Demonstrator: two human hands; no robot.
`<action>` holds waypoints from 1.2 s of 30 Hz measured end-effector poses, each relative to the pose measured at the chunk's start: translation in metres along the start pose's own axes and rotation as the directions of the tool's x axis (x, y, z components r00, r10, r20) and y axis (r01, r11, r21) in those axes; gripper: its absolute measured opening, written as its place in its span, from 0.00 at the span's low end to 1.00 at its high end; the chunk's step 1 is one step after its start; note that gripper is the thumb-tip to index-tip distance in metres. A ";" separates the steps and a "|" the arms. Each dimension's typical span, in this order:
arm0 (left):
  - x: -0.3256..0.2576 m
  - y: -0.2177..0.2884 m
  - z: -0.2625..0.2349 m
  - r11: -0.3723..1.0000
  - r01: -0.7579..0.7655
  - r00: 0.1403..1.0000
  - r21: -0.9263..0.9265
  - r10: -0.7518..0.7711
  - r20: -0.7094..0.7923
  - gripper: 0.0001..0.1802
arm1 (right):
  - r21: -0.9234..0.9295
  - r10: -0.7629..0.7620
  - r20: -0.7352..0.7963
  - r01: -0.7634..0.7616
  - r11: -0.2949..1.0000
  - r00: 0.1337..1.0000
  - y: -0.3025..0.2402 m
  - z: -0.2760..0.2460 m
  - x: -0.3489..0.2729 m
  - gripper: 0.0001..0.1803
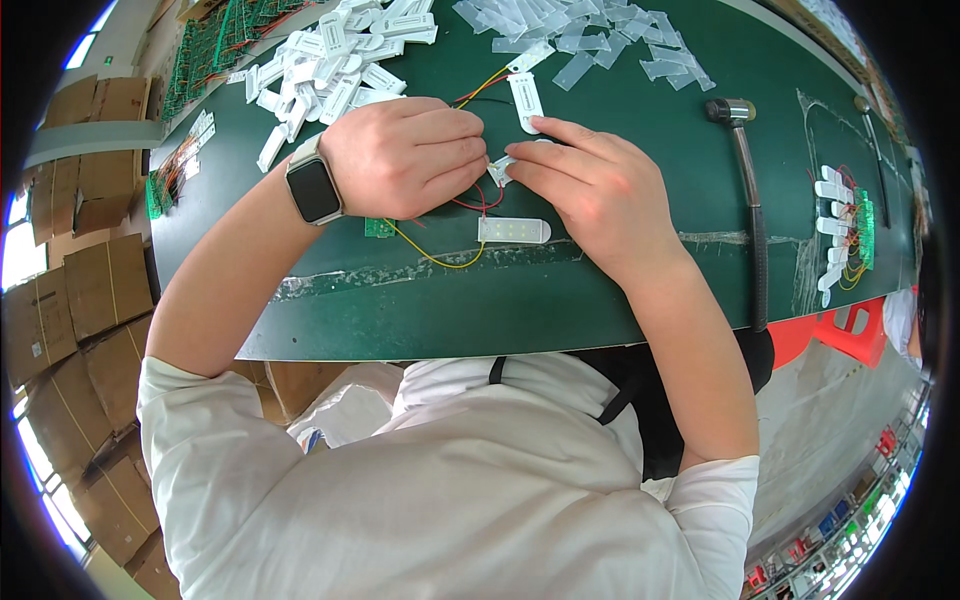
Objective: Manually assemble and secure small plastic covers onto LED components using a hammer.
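Observation:
Both hands meet over the middle of the green table. My left hand (402,158), with a watch at the wrist, is closed, its fingertips by a small white piece (502,172); what its fingers grip is hidden. My right hand (610,195) pinches that white piece with thumb and index finger, while another fingertip touches the end of a white plastic housing (526,102). Nearer me lies a white housing with a small LED board (513,231) on it, joined to red and yellow wires (440,262). A green circuit board (379,228) shows partly below my left wrist.
White plastic housings (335,65) are heaped at the back left, clear plastic pieces (590,35) at the back. To the right lie a hammer (745,170) and a wired green board with white parts (865,230). Cardboard boxes (105,285) stand left; a red stool (855,330) is at right.

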State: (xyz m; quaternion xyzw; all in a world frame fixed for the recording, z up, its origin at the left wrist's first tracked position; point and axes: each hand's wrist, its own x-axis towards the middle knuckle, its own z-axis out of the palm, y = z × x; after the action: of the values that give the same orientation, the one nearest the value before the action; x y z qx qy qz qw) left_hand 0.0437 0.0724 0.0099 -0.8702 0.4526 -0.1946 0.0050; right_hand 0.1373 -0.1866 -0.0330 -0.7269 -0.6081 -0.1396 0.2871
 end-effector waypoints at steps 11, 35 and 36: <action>-0.001 -0.004 0.000 0.999 -0.026 0.999 -0.024 0.027 0.024 0.17 | 0.016 -0.014 0.022 0.014 1.000 1.000 -0.001 -0.003 0.001 0.10; -0.002 -0.004 0.003 0.998 -0.061 0.998 -0.018 0.061 -0.008 0.18 | 0.011 -0.013 0.034 0.013 1.000 0.999 0.002 -0.002 0.001 0.15; -0.002 -0.006 0.004 0.998 -0.006 1.000 -0.058 0.005 -0.011 0.18 | -0.007 -0.018 0.036 0.018 1.000 0.999 0.001 -0.002 0.001 0.14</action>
State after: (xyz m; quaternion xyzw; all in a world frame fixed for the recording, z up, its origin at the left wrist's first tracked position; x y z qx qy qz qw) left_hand 0.0488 0.0766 0.0066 -0.8676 0.4605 -0.1863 -0.0222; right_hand 0.1391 -0.1866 -0.0314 -0.7249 -0.6190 -0.1314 0.2723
